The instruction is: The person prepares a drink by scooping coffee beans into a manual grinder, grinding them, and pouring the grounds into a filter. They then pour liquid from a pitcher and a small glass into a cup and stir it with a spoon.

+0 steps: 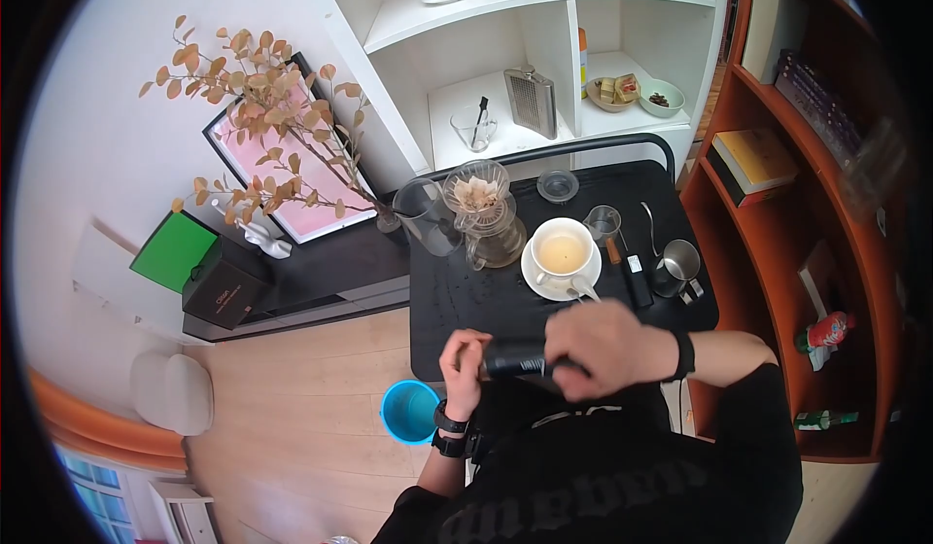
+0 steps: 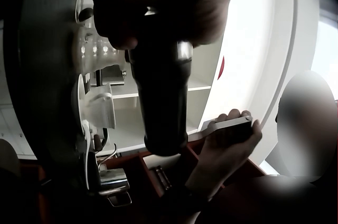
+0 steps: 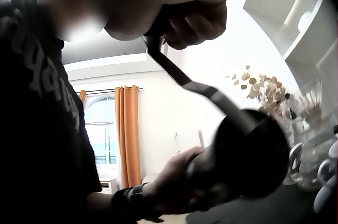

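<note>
A black hand coffee grinder (image 1: 515, 359) lies tilted on its side above the table's near edge. My left hand (image 1: 465, 369) grips its body at the left end. At the other end, my right hand (image 1: 603, 350) holds the knob of the crank; the metal crank arm (image 3: 182, 79) shows in the right wrist view, running from the fist to the grinder's top. Just beyond the hands, a white cup (image 1: 536, 264) of pale liquid stands on a saucer (image 1: 530, 277) with a spoon (image 1: 583, 289). Behind it, a dripper with a paper filter (image 1: 478, 194) sits on a glass server (image 1: 498, 243).
On the black table (image 1: 447, 320) are a metal pitcher (image 1: 677, 264), a small glass with a wooden handle (image 1: 603, 221), a round lid-like dish (image 1: 558, 186) and a clear glass vessel (image 1: 428, 218). A blue bucket (image 1: 409, 413) stands on the floor. Shelves border the back and right.
</note>
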The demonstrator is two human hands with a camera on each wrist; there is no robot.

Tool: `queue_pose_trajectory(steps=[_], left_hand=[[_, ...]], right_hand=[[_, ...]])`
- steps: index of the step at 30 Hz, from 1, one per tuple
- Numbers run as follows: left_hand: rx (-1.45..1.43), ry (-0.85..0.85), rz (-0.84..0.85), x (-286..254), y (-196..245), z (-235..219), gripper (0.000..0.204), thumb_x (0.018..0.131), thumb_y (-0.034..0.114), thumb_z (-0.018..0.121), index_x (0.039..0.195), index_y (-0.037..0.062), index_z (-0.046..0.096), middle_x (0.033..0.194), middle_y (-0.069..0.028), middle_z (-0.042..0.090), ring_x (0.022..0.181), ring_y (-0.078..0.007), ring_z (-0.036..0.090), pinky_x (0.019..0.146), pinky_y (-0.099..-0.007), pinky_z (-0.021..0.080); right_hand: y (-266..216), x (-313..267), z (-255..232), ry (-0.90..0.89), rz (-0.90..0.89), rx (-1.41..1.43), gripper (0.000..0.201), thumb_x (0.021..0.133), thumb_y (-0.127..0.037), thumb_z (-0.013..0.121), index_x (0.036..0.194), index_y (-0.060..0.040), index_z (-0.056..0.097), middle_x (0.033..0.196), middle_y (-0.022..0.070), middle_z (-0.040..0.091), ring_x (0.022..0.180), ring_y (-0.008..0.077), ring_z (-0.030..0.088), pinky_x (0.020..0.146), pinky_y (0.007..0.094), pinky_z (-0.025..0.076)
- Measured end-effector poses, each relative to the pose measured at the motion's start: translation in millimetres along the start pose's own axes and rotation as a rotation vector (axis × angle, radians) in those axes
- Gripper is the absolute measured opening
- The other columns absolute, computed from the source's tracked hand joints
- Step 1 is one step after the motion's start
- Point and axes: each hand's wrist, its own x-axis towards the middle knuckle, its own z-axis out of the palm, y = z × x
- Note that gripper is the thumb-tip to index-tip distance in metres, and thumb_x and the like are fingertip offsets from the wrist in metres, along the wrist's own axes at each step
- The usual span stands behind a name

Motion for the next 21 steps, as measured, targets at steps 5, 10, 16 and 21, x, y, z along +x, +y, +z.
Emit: queue_pose_trajectory(steps=[5, 10, 16, 21], left_hand=[[-0.648, -0.011, -0.149, -5, 37, 13, 0.033, 0.102, 0.033, 0.046, 0.099, 0.0016, 0.055, 0.093, -0.0155, 0.062, 0.084, -0.0230, 0.063, 0.073, -0.0351, 0.052], [-0.409, 0.480, -0.112, 7, 23, -17, 0.029, 0.104, 0.029, 0.042, 0.100, 0.0032, 0.056, 0.097, -0.0091, 0.062, 0.084, -0.0175, 0.060, 0.075, -0.0319, 0.049], [0.098, 0.014, 0.094, 1, 41, 3, 0.021, 0.100, 0.016, 0.052, 0.097, -0.0028, 0.063, 0.094, -0.0104, 0.064, 0.086, -0.0176, 0.059, 0.080, -0.0314, 0.046], [-0.522, 0.053, -0.066, -2, 66, 11, 0.035, 0.104, 0.033, 0.043, 0.100, 0.0011, 0.057, 0.094, -0.0187, 0.062, 0.085, -0.0252, 0.063, 0.078, -0.0347, 0.051]], right_hand=[[37, -2, -6, -0.007, 0.448, -0.349, 0.016, 0.088, -0.017, 0.063, 0.088, -0.0057, 0.052, 0.062, 0.0124, 0.060, 0.054, 0.0338, 0.063, 0.048, 0.0421, 0.049], [8, -57, 31, -0.413, 0.417, -0.194, 0.019, 0.091, -0.022, 0.059, 0.086, -0.0054, 0.051, 0.053, 0.0124, 0.055, 0.047, 0.0330, 0.060, 0.043, 0.0443, 0.046], [-3, -10, -13, 0.078, -0.070, -0.063, 0.023, 0.066, -0.012, 0.073, 0.085, -0.0102, 0.061, 0.078, 0.0056, 0.059, 0.056, 0.0241, 0.057, 0.049, 0.0362, 0.046], [31, -22, -16, -0.101, 0.580, -0.474, 0.013, 0.086, -0.013, 0.063, 0.088, -0.0053, 0.052, 0.066, 0.0124, 0.060, 0.059, 0.0346, 0.063, 0.051, 0.0436, 0.048]])
